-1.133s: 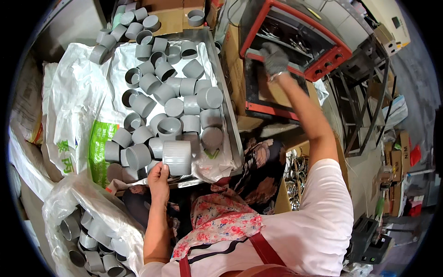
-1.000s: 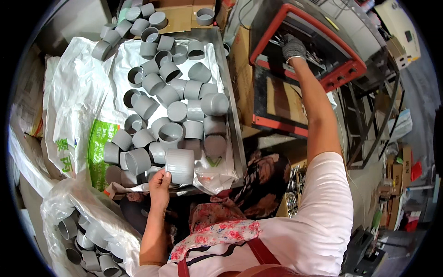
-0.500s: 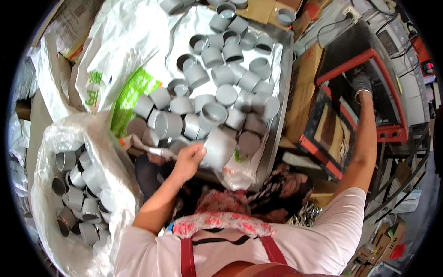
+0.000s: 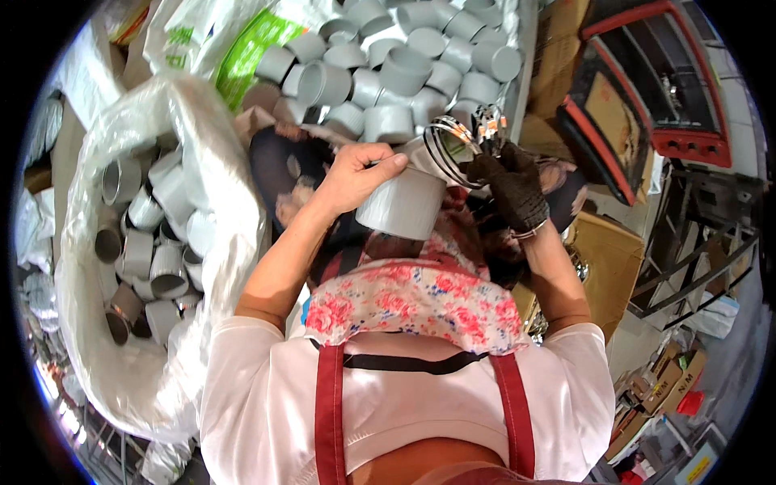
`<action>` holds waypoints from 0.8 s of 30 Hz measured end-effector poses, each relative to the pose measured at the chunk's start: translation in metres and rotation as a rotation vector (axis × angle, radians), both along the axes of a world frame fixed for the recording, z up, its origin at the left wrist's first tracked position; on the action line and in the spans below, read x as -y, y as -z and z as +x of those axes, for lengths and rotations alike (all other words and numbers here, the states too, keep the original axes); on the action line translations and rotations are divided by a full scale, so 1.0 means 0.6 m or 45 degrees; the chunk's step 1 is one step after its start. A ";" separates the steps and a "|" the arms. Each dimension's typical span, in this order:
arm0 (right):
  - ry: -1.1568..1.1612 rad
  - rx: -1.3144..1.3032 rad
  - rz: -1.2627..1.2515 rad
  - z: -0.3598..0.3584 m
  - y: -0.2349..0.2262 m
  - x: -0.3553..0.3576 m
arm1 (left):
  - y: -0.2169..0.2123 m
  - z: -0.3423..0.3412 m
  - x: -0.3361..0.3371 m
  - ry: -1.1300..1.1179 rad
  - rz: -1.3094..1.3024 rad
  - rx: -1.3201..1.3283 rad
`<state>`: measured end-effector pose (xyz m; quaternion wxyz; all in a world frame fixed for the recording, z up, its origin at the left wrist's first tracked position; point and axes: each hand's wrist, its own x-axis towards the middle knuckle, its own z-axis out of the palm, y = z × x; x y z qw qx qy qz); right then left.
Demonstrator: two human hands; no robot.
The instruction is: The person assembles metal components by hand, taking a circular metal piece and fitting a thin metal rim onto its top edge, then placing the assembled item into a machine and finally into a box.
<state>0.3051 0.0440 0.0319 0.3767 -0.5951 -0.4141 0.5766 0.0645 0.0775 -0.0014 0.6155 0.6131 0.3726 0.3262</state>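
Observation:
In front of my lap, my bare left hand [image 4: 360, 179] grips a large grey plastic pipe coupling [image 4: 402, 202] by its rim, thumb on top. On my right hand [image 4: 511, 184] is a dark knitted glove, its fingers closed on several thin metal rings [image 4: 449, 139] with dark edges and orange marks. One ring is beside the coupling's far open end; whether it touches cannot be told. Beyond both hands lies a heap of grey pipe couplings [image 4: 406, 69]. More grey couplings [image 4: 137, 252] lie in the clear plastic bag [image 4: 222, 137] at my left.
A red-framed oven [image 4: 687, 133] stands at the far right, its glass door [image 4: 602, 121] hanging down. Nearer are an open cardboard box [image 4: 608, 271] and a black metal frame [image 4: 687, 234]. A green and white sack [image 4: 252, 56] lies at the far left.
My right hand has come out of the oven to my lap, with metal rings now showing in it. My left hand has brought the coupling nearer to me. The view has shifted.

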 end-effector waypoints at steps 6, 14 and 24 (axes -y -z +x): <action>-0.296 0.078 0.018 -0.086 0.022 0.076 | 0.024 -0.047 0.087 -0.289 -0.263 0.241; -0.184 0.347 0.233 -0.111 0.075 0.117 | 0.016 -0.034 0.133 -0.455 -0.174 -0.268; -0.956 0.644 0.921 -0.105 0.069 0.080 | 0.000 -0.048 0.135 -0.082 0.137 -0.027</action>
